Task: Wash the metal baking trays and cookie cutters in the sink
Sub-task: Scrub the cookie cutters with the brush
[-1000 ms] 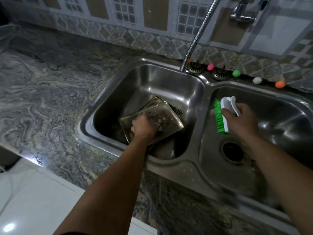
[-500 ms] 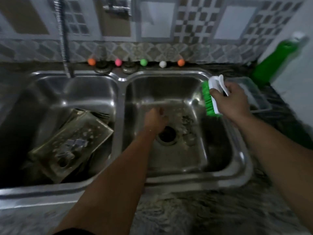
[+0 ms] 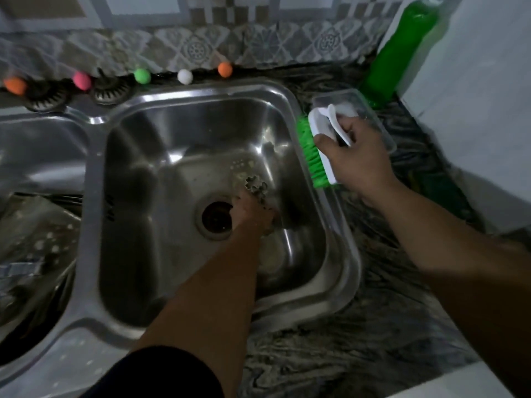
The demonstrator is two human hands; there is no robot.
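Note:
My left hand [image 3: 253,214] is down in the right sink basin [image 3: 138,196], beside the drain [image 3: 215,216], with its fingers closed around a small metal flower-shaped cookie cutter [image 3: 255,183]. More crumbly bits lie on the basin floor behind it. My right hand [image 3: 353,156] holds a white scrubbing brush with green bristles [image 3: 314,150] above the basin's right rim. The soiled metal baking trays [image 3: 34,245] lie tilted in the left basin, cut off by the frame's left edge.
A clear plastic container [image 3: 370,119] sits on the marbled counter right of the sink, behind the brush. A green bottle [image 3: 402,47] stands in the back right corner. Several coloured balls [image 3: 142,76] line the ledge behind the sink.
My left hand let go of the tray in the left basin, crossed to the right basin and took hold of a cookie cutter. The view swung right; the brush hand stayed raised.

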